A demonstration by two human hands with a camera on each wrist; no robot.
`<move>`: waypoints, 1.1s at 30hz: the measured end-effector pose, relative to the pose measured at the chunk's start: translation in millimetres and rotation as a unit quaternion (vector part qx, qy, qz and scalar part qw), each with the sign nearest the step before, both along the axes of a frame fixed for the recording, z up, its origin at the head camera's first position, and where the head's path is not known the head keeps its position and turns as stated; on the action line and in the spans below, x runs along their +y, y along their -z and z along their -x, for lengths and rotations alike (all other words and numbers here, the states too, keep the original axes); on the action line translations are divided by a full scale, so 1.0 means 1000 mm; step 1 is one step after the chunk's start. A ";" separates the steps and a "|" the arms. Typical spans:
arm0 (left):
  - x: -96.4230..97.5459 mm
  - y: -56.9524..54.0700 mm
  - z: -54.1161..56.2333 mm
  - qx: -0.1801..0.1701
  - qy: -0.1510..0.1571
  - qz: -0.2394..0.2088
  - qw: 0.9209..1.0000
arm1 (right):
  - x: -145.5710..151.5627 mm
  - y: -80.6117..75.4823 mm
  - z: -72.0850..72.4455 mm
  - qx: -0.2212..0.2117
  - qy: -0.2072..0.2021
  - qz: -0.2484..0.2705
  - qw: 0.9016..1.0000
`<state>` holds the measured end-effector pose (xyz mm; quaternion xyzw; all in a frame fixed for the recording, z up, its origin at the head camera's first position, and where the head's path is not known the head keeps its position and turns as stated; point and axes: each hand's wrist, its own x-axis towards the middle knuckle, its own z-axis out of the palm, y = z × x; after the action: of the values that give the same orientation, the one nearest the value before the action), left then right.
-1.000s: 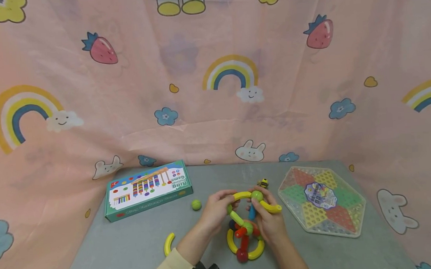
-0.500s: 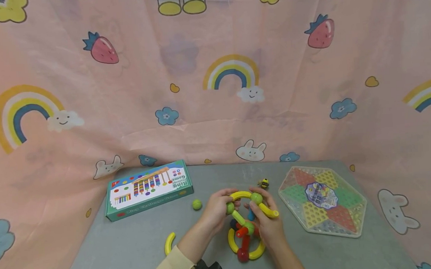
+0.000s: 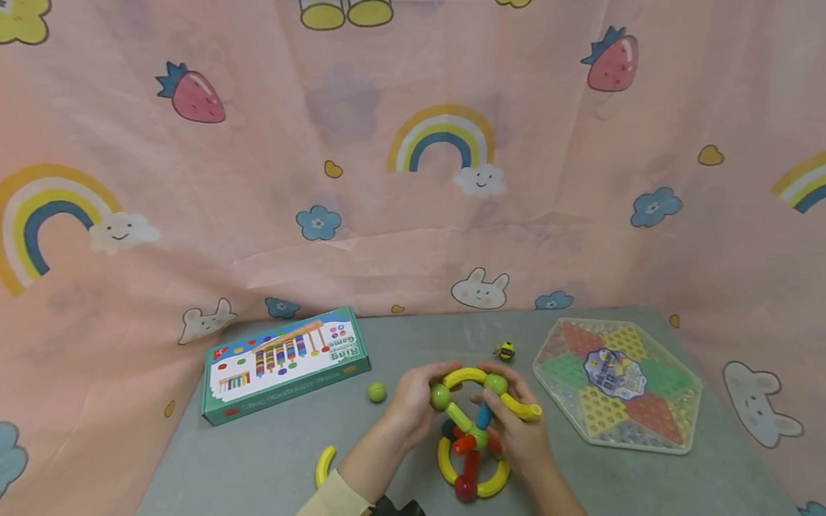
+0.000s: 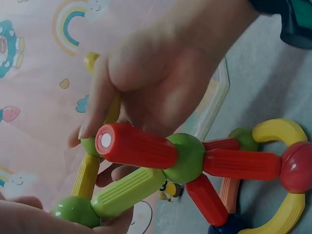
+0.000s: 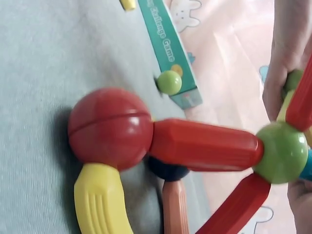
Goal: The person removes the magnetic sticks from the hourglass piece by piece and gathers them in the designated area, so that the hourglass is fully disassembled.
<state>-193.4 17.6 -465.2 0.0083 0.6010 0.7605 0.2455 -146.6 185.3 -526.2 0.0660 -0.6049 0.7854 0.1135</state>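
Note:
In the head view, a toy structure of coloured rods and balls stands on the table, its base formed by yellow curved rods (image 3: 494,486) and a red ball (image 3: 466,488). My left hand (image 3: 413,408) grips a green ball (image 3: 440,397) atop a light-green rod (image 3: 460,417). My right hand (image 3: 523,433) pinches another green ball (image 3: 496,384), from which a yellow curved rod (image 3: 522,408) sticks out right. A yellow arched rod (image 3: 465,375) spans both balls. Below, a blue rod (image 3: 483,415) rises from the central green ball (image 5: 282,152). A red rod (image 4: 139,146) shows its bare end in the left wrist view.
A green game box (image 3: 285,365) lies at the back left, with a loose green ball (image 3: 376,392) beside it. One yellow curved rod (image 3: 324,466) lies left of my forearm. At right are a hexagonal board (image 3: 618,386) and a small bee figure (image 3: 505,352).
The arched rod's left end has come down to the green ball in my left hand. My left fingers have shifted, showing more of that ball. The base stays nearly in place.

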 end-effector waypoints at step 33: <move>-0.005 0.027 -0.002 0.055 0.011 -0.005 0.998 | 0.031 0.002 -0.011 0.041 -0.055 -0.191 0.979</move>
<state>-191.0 12.8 -492.1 0.0576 0.6094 0.7595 0.2202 -135.2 216.6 -527.8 0.1515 -0.7340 0.6572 0.0800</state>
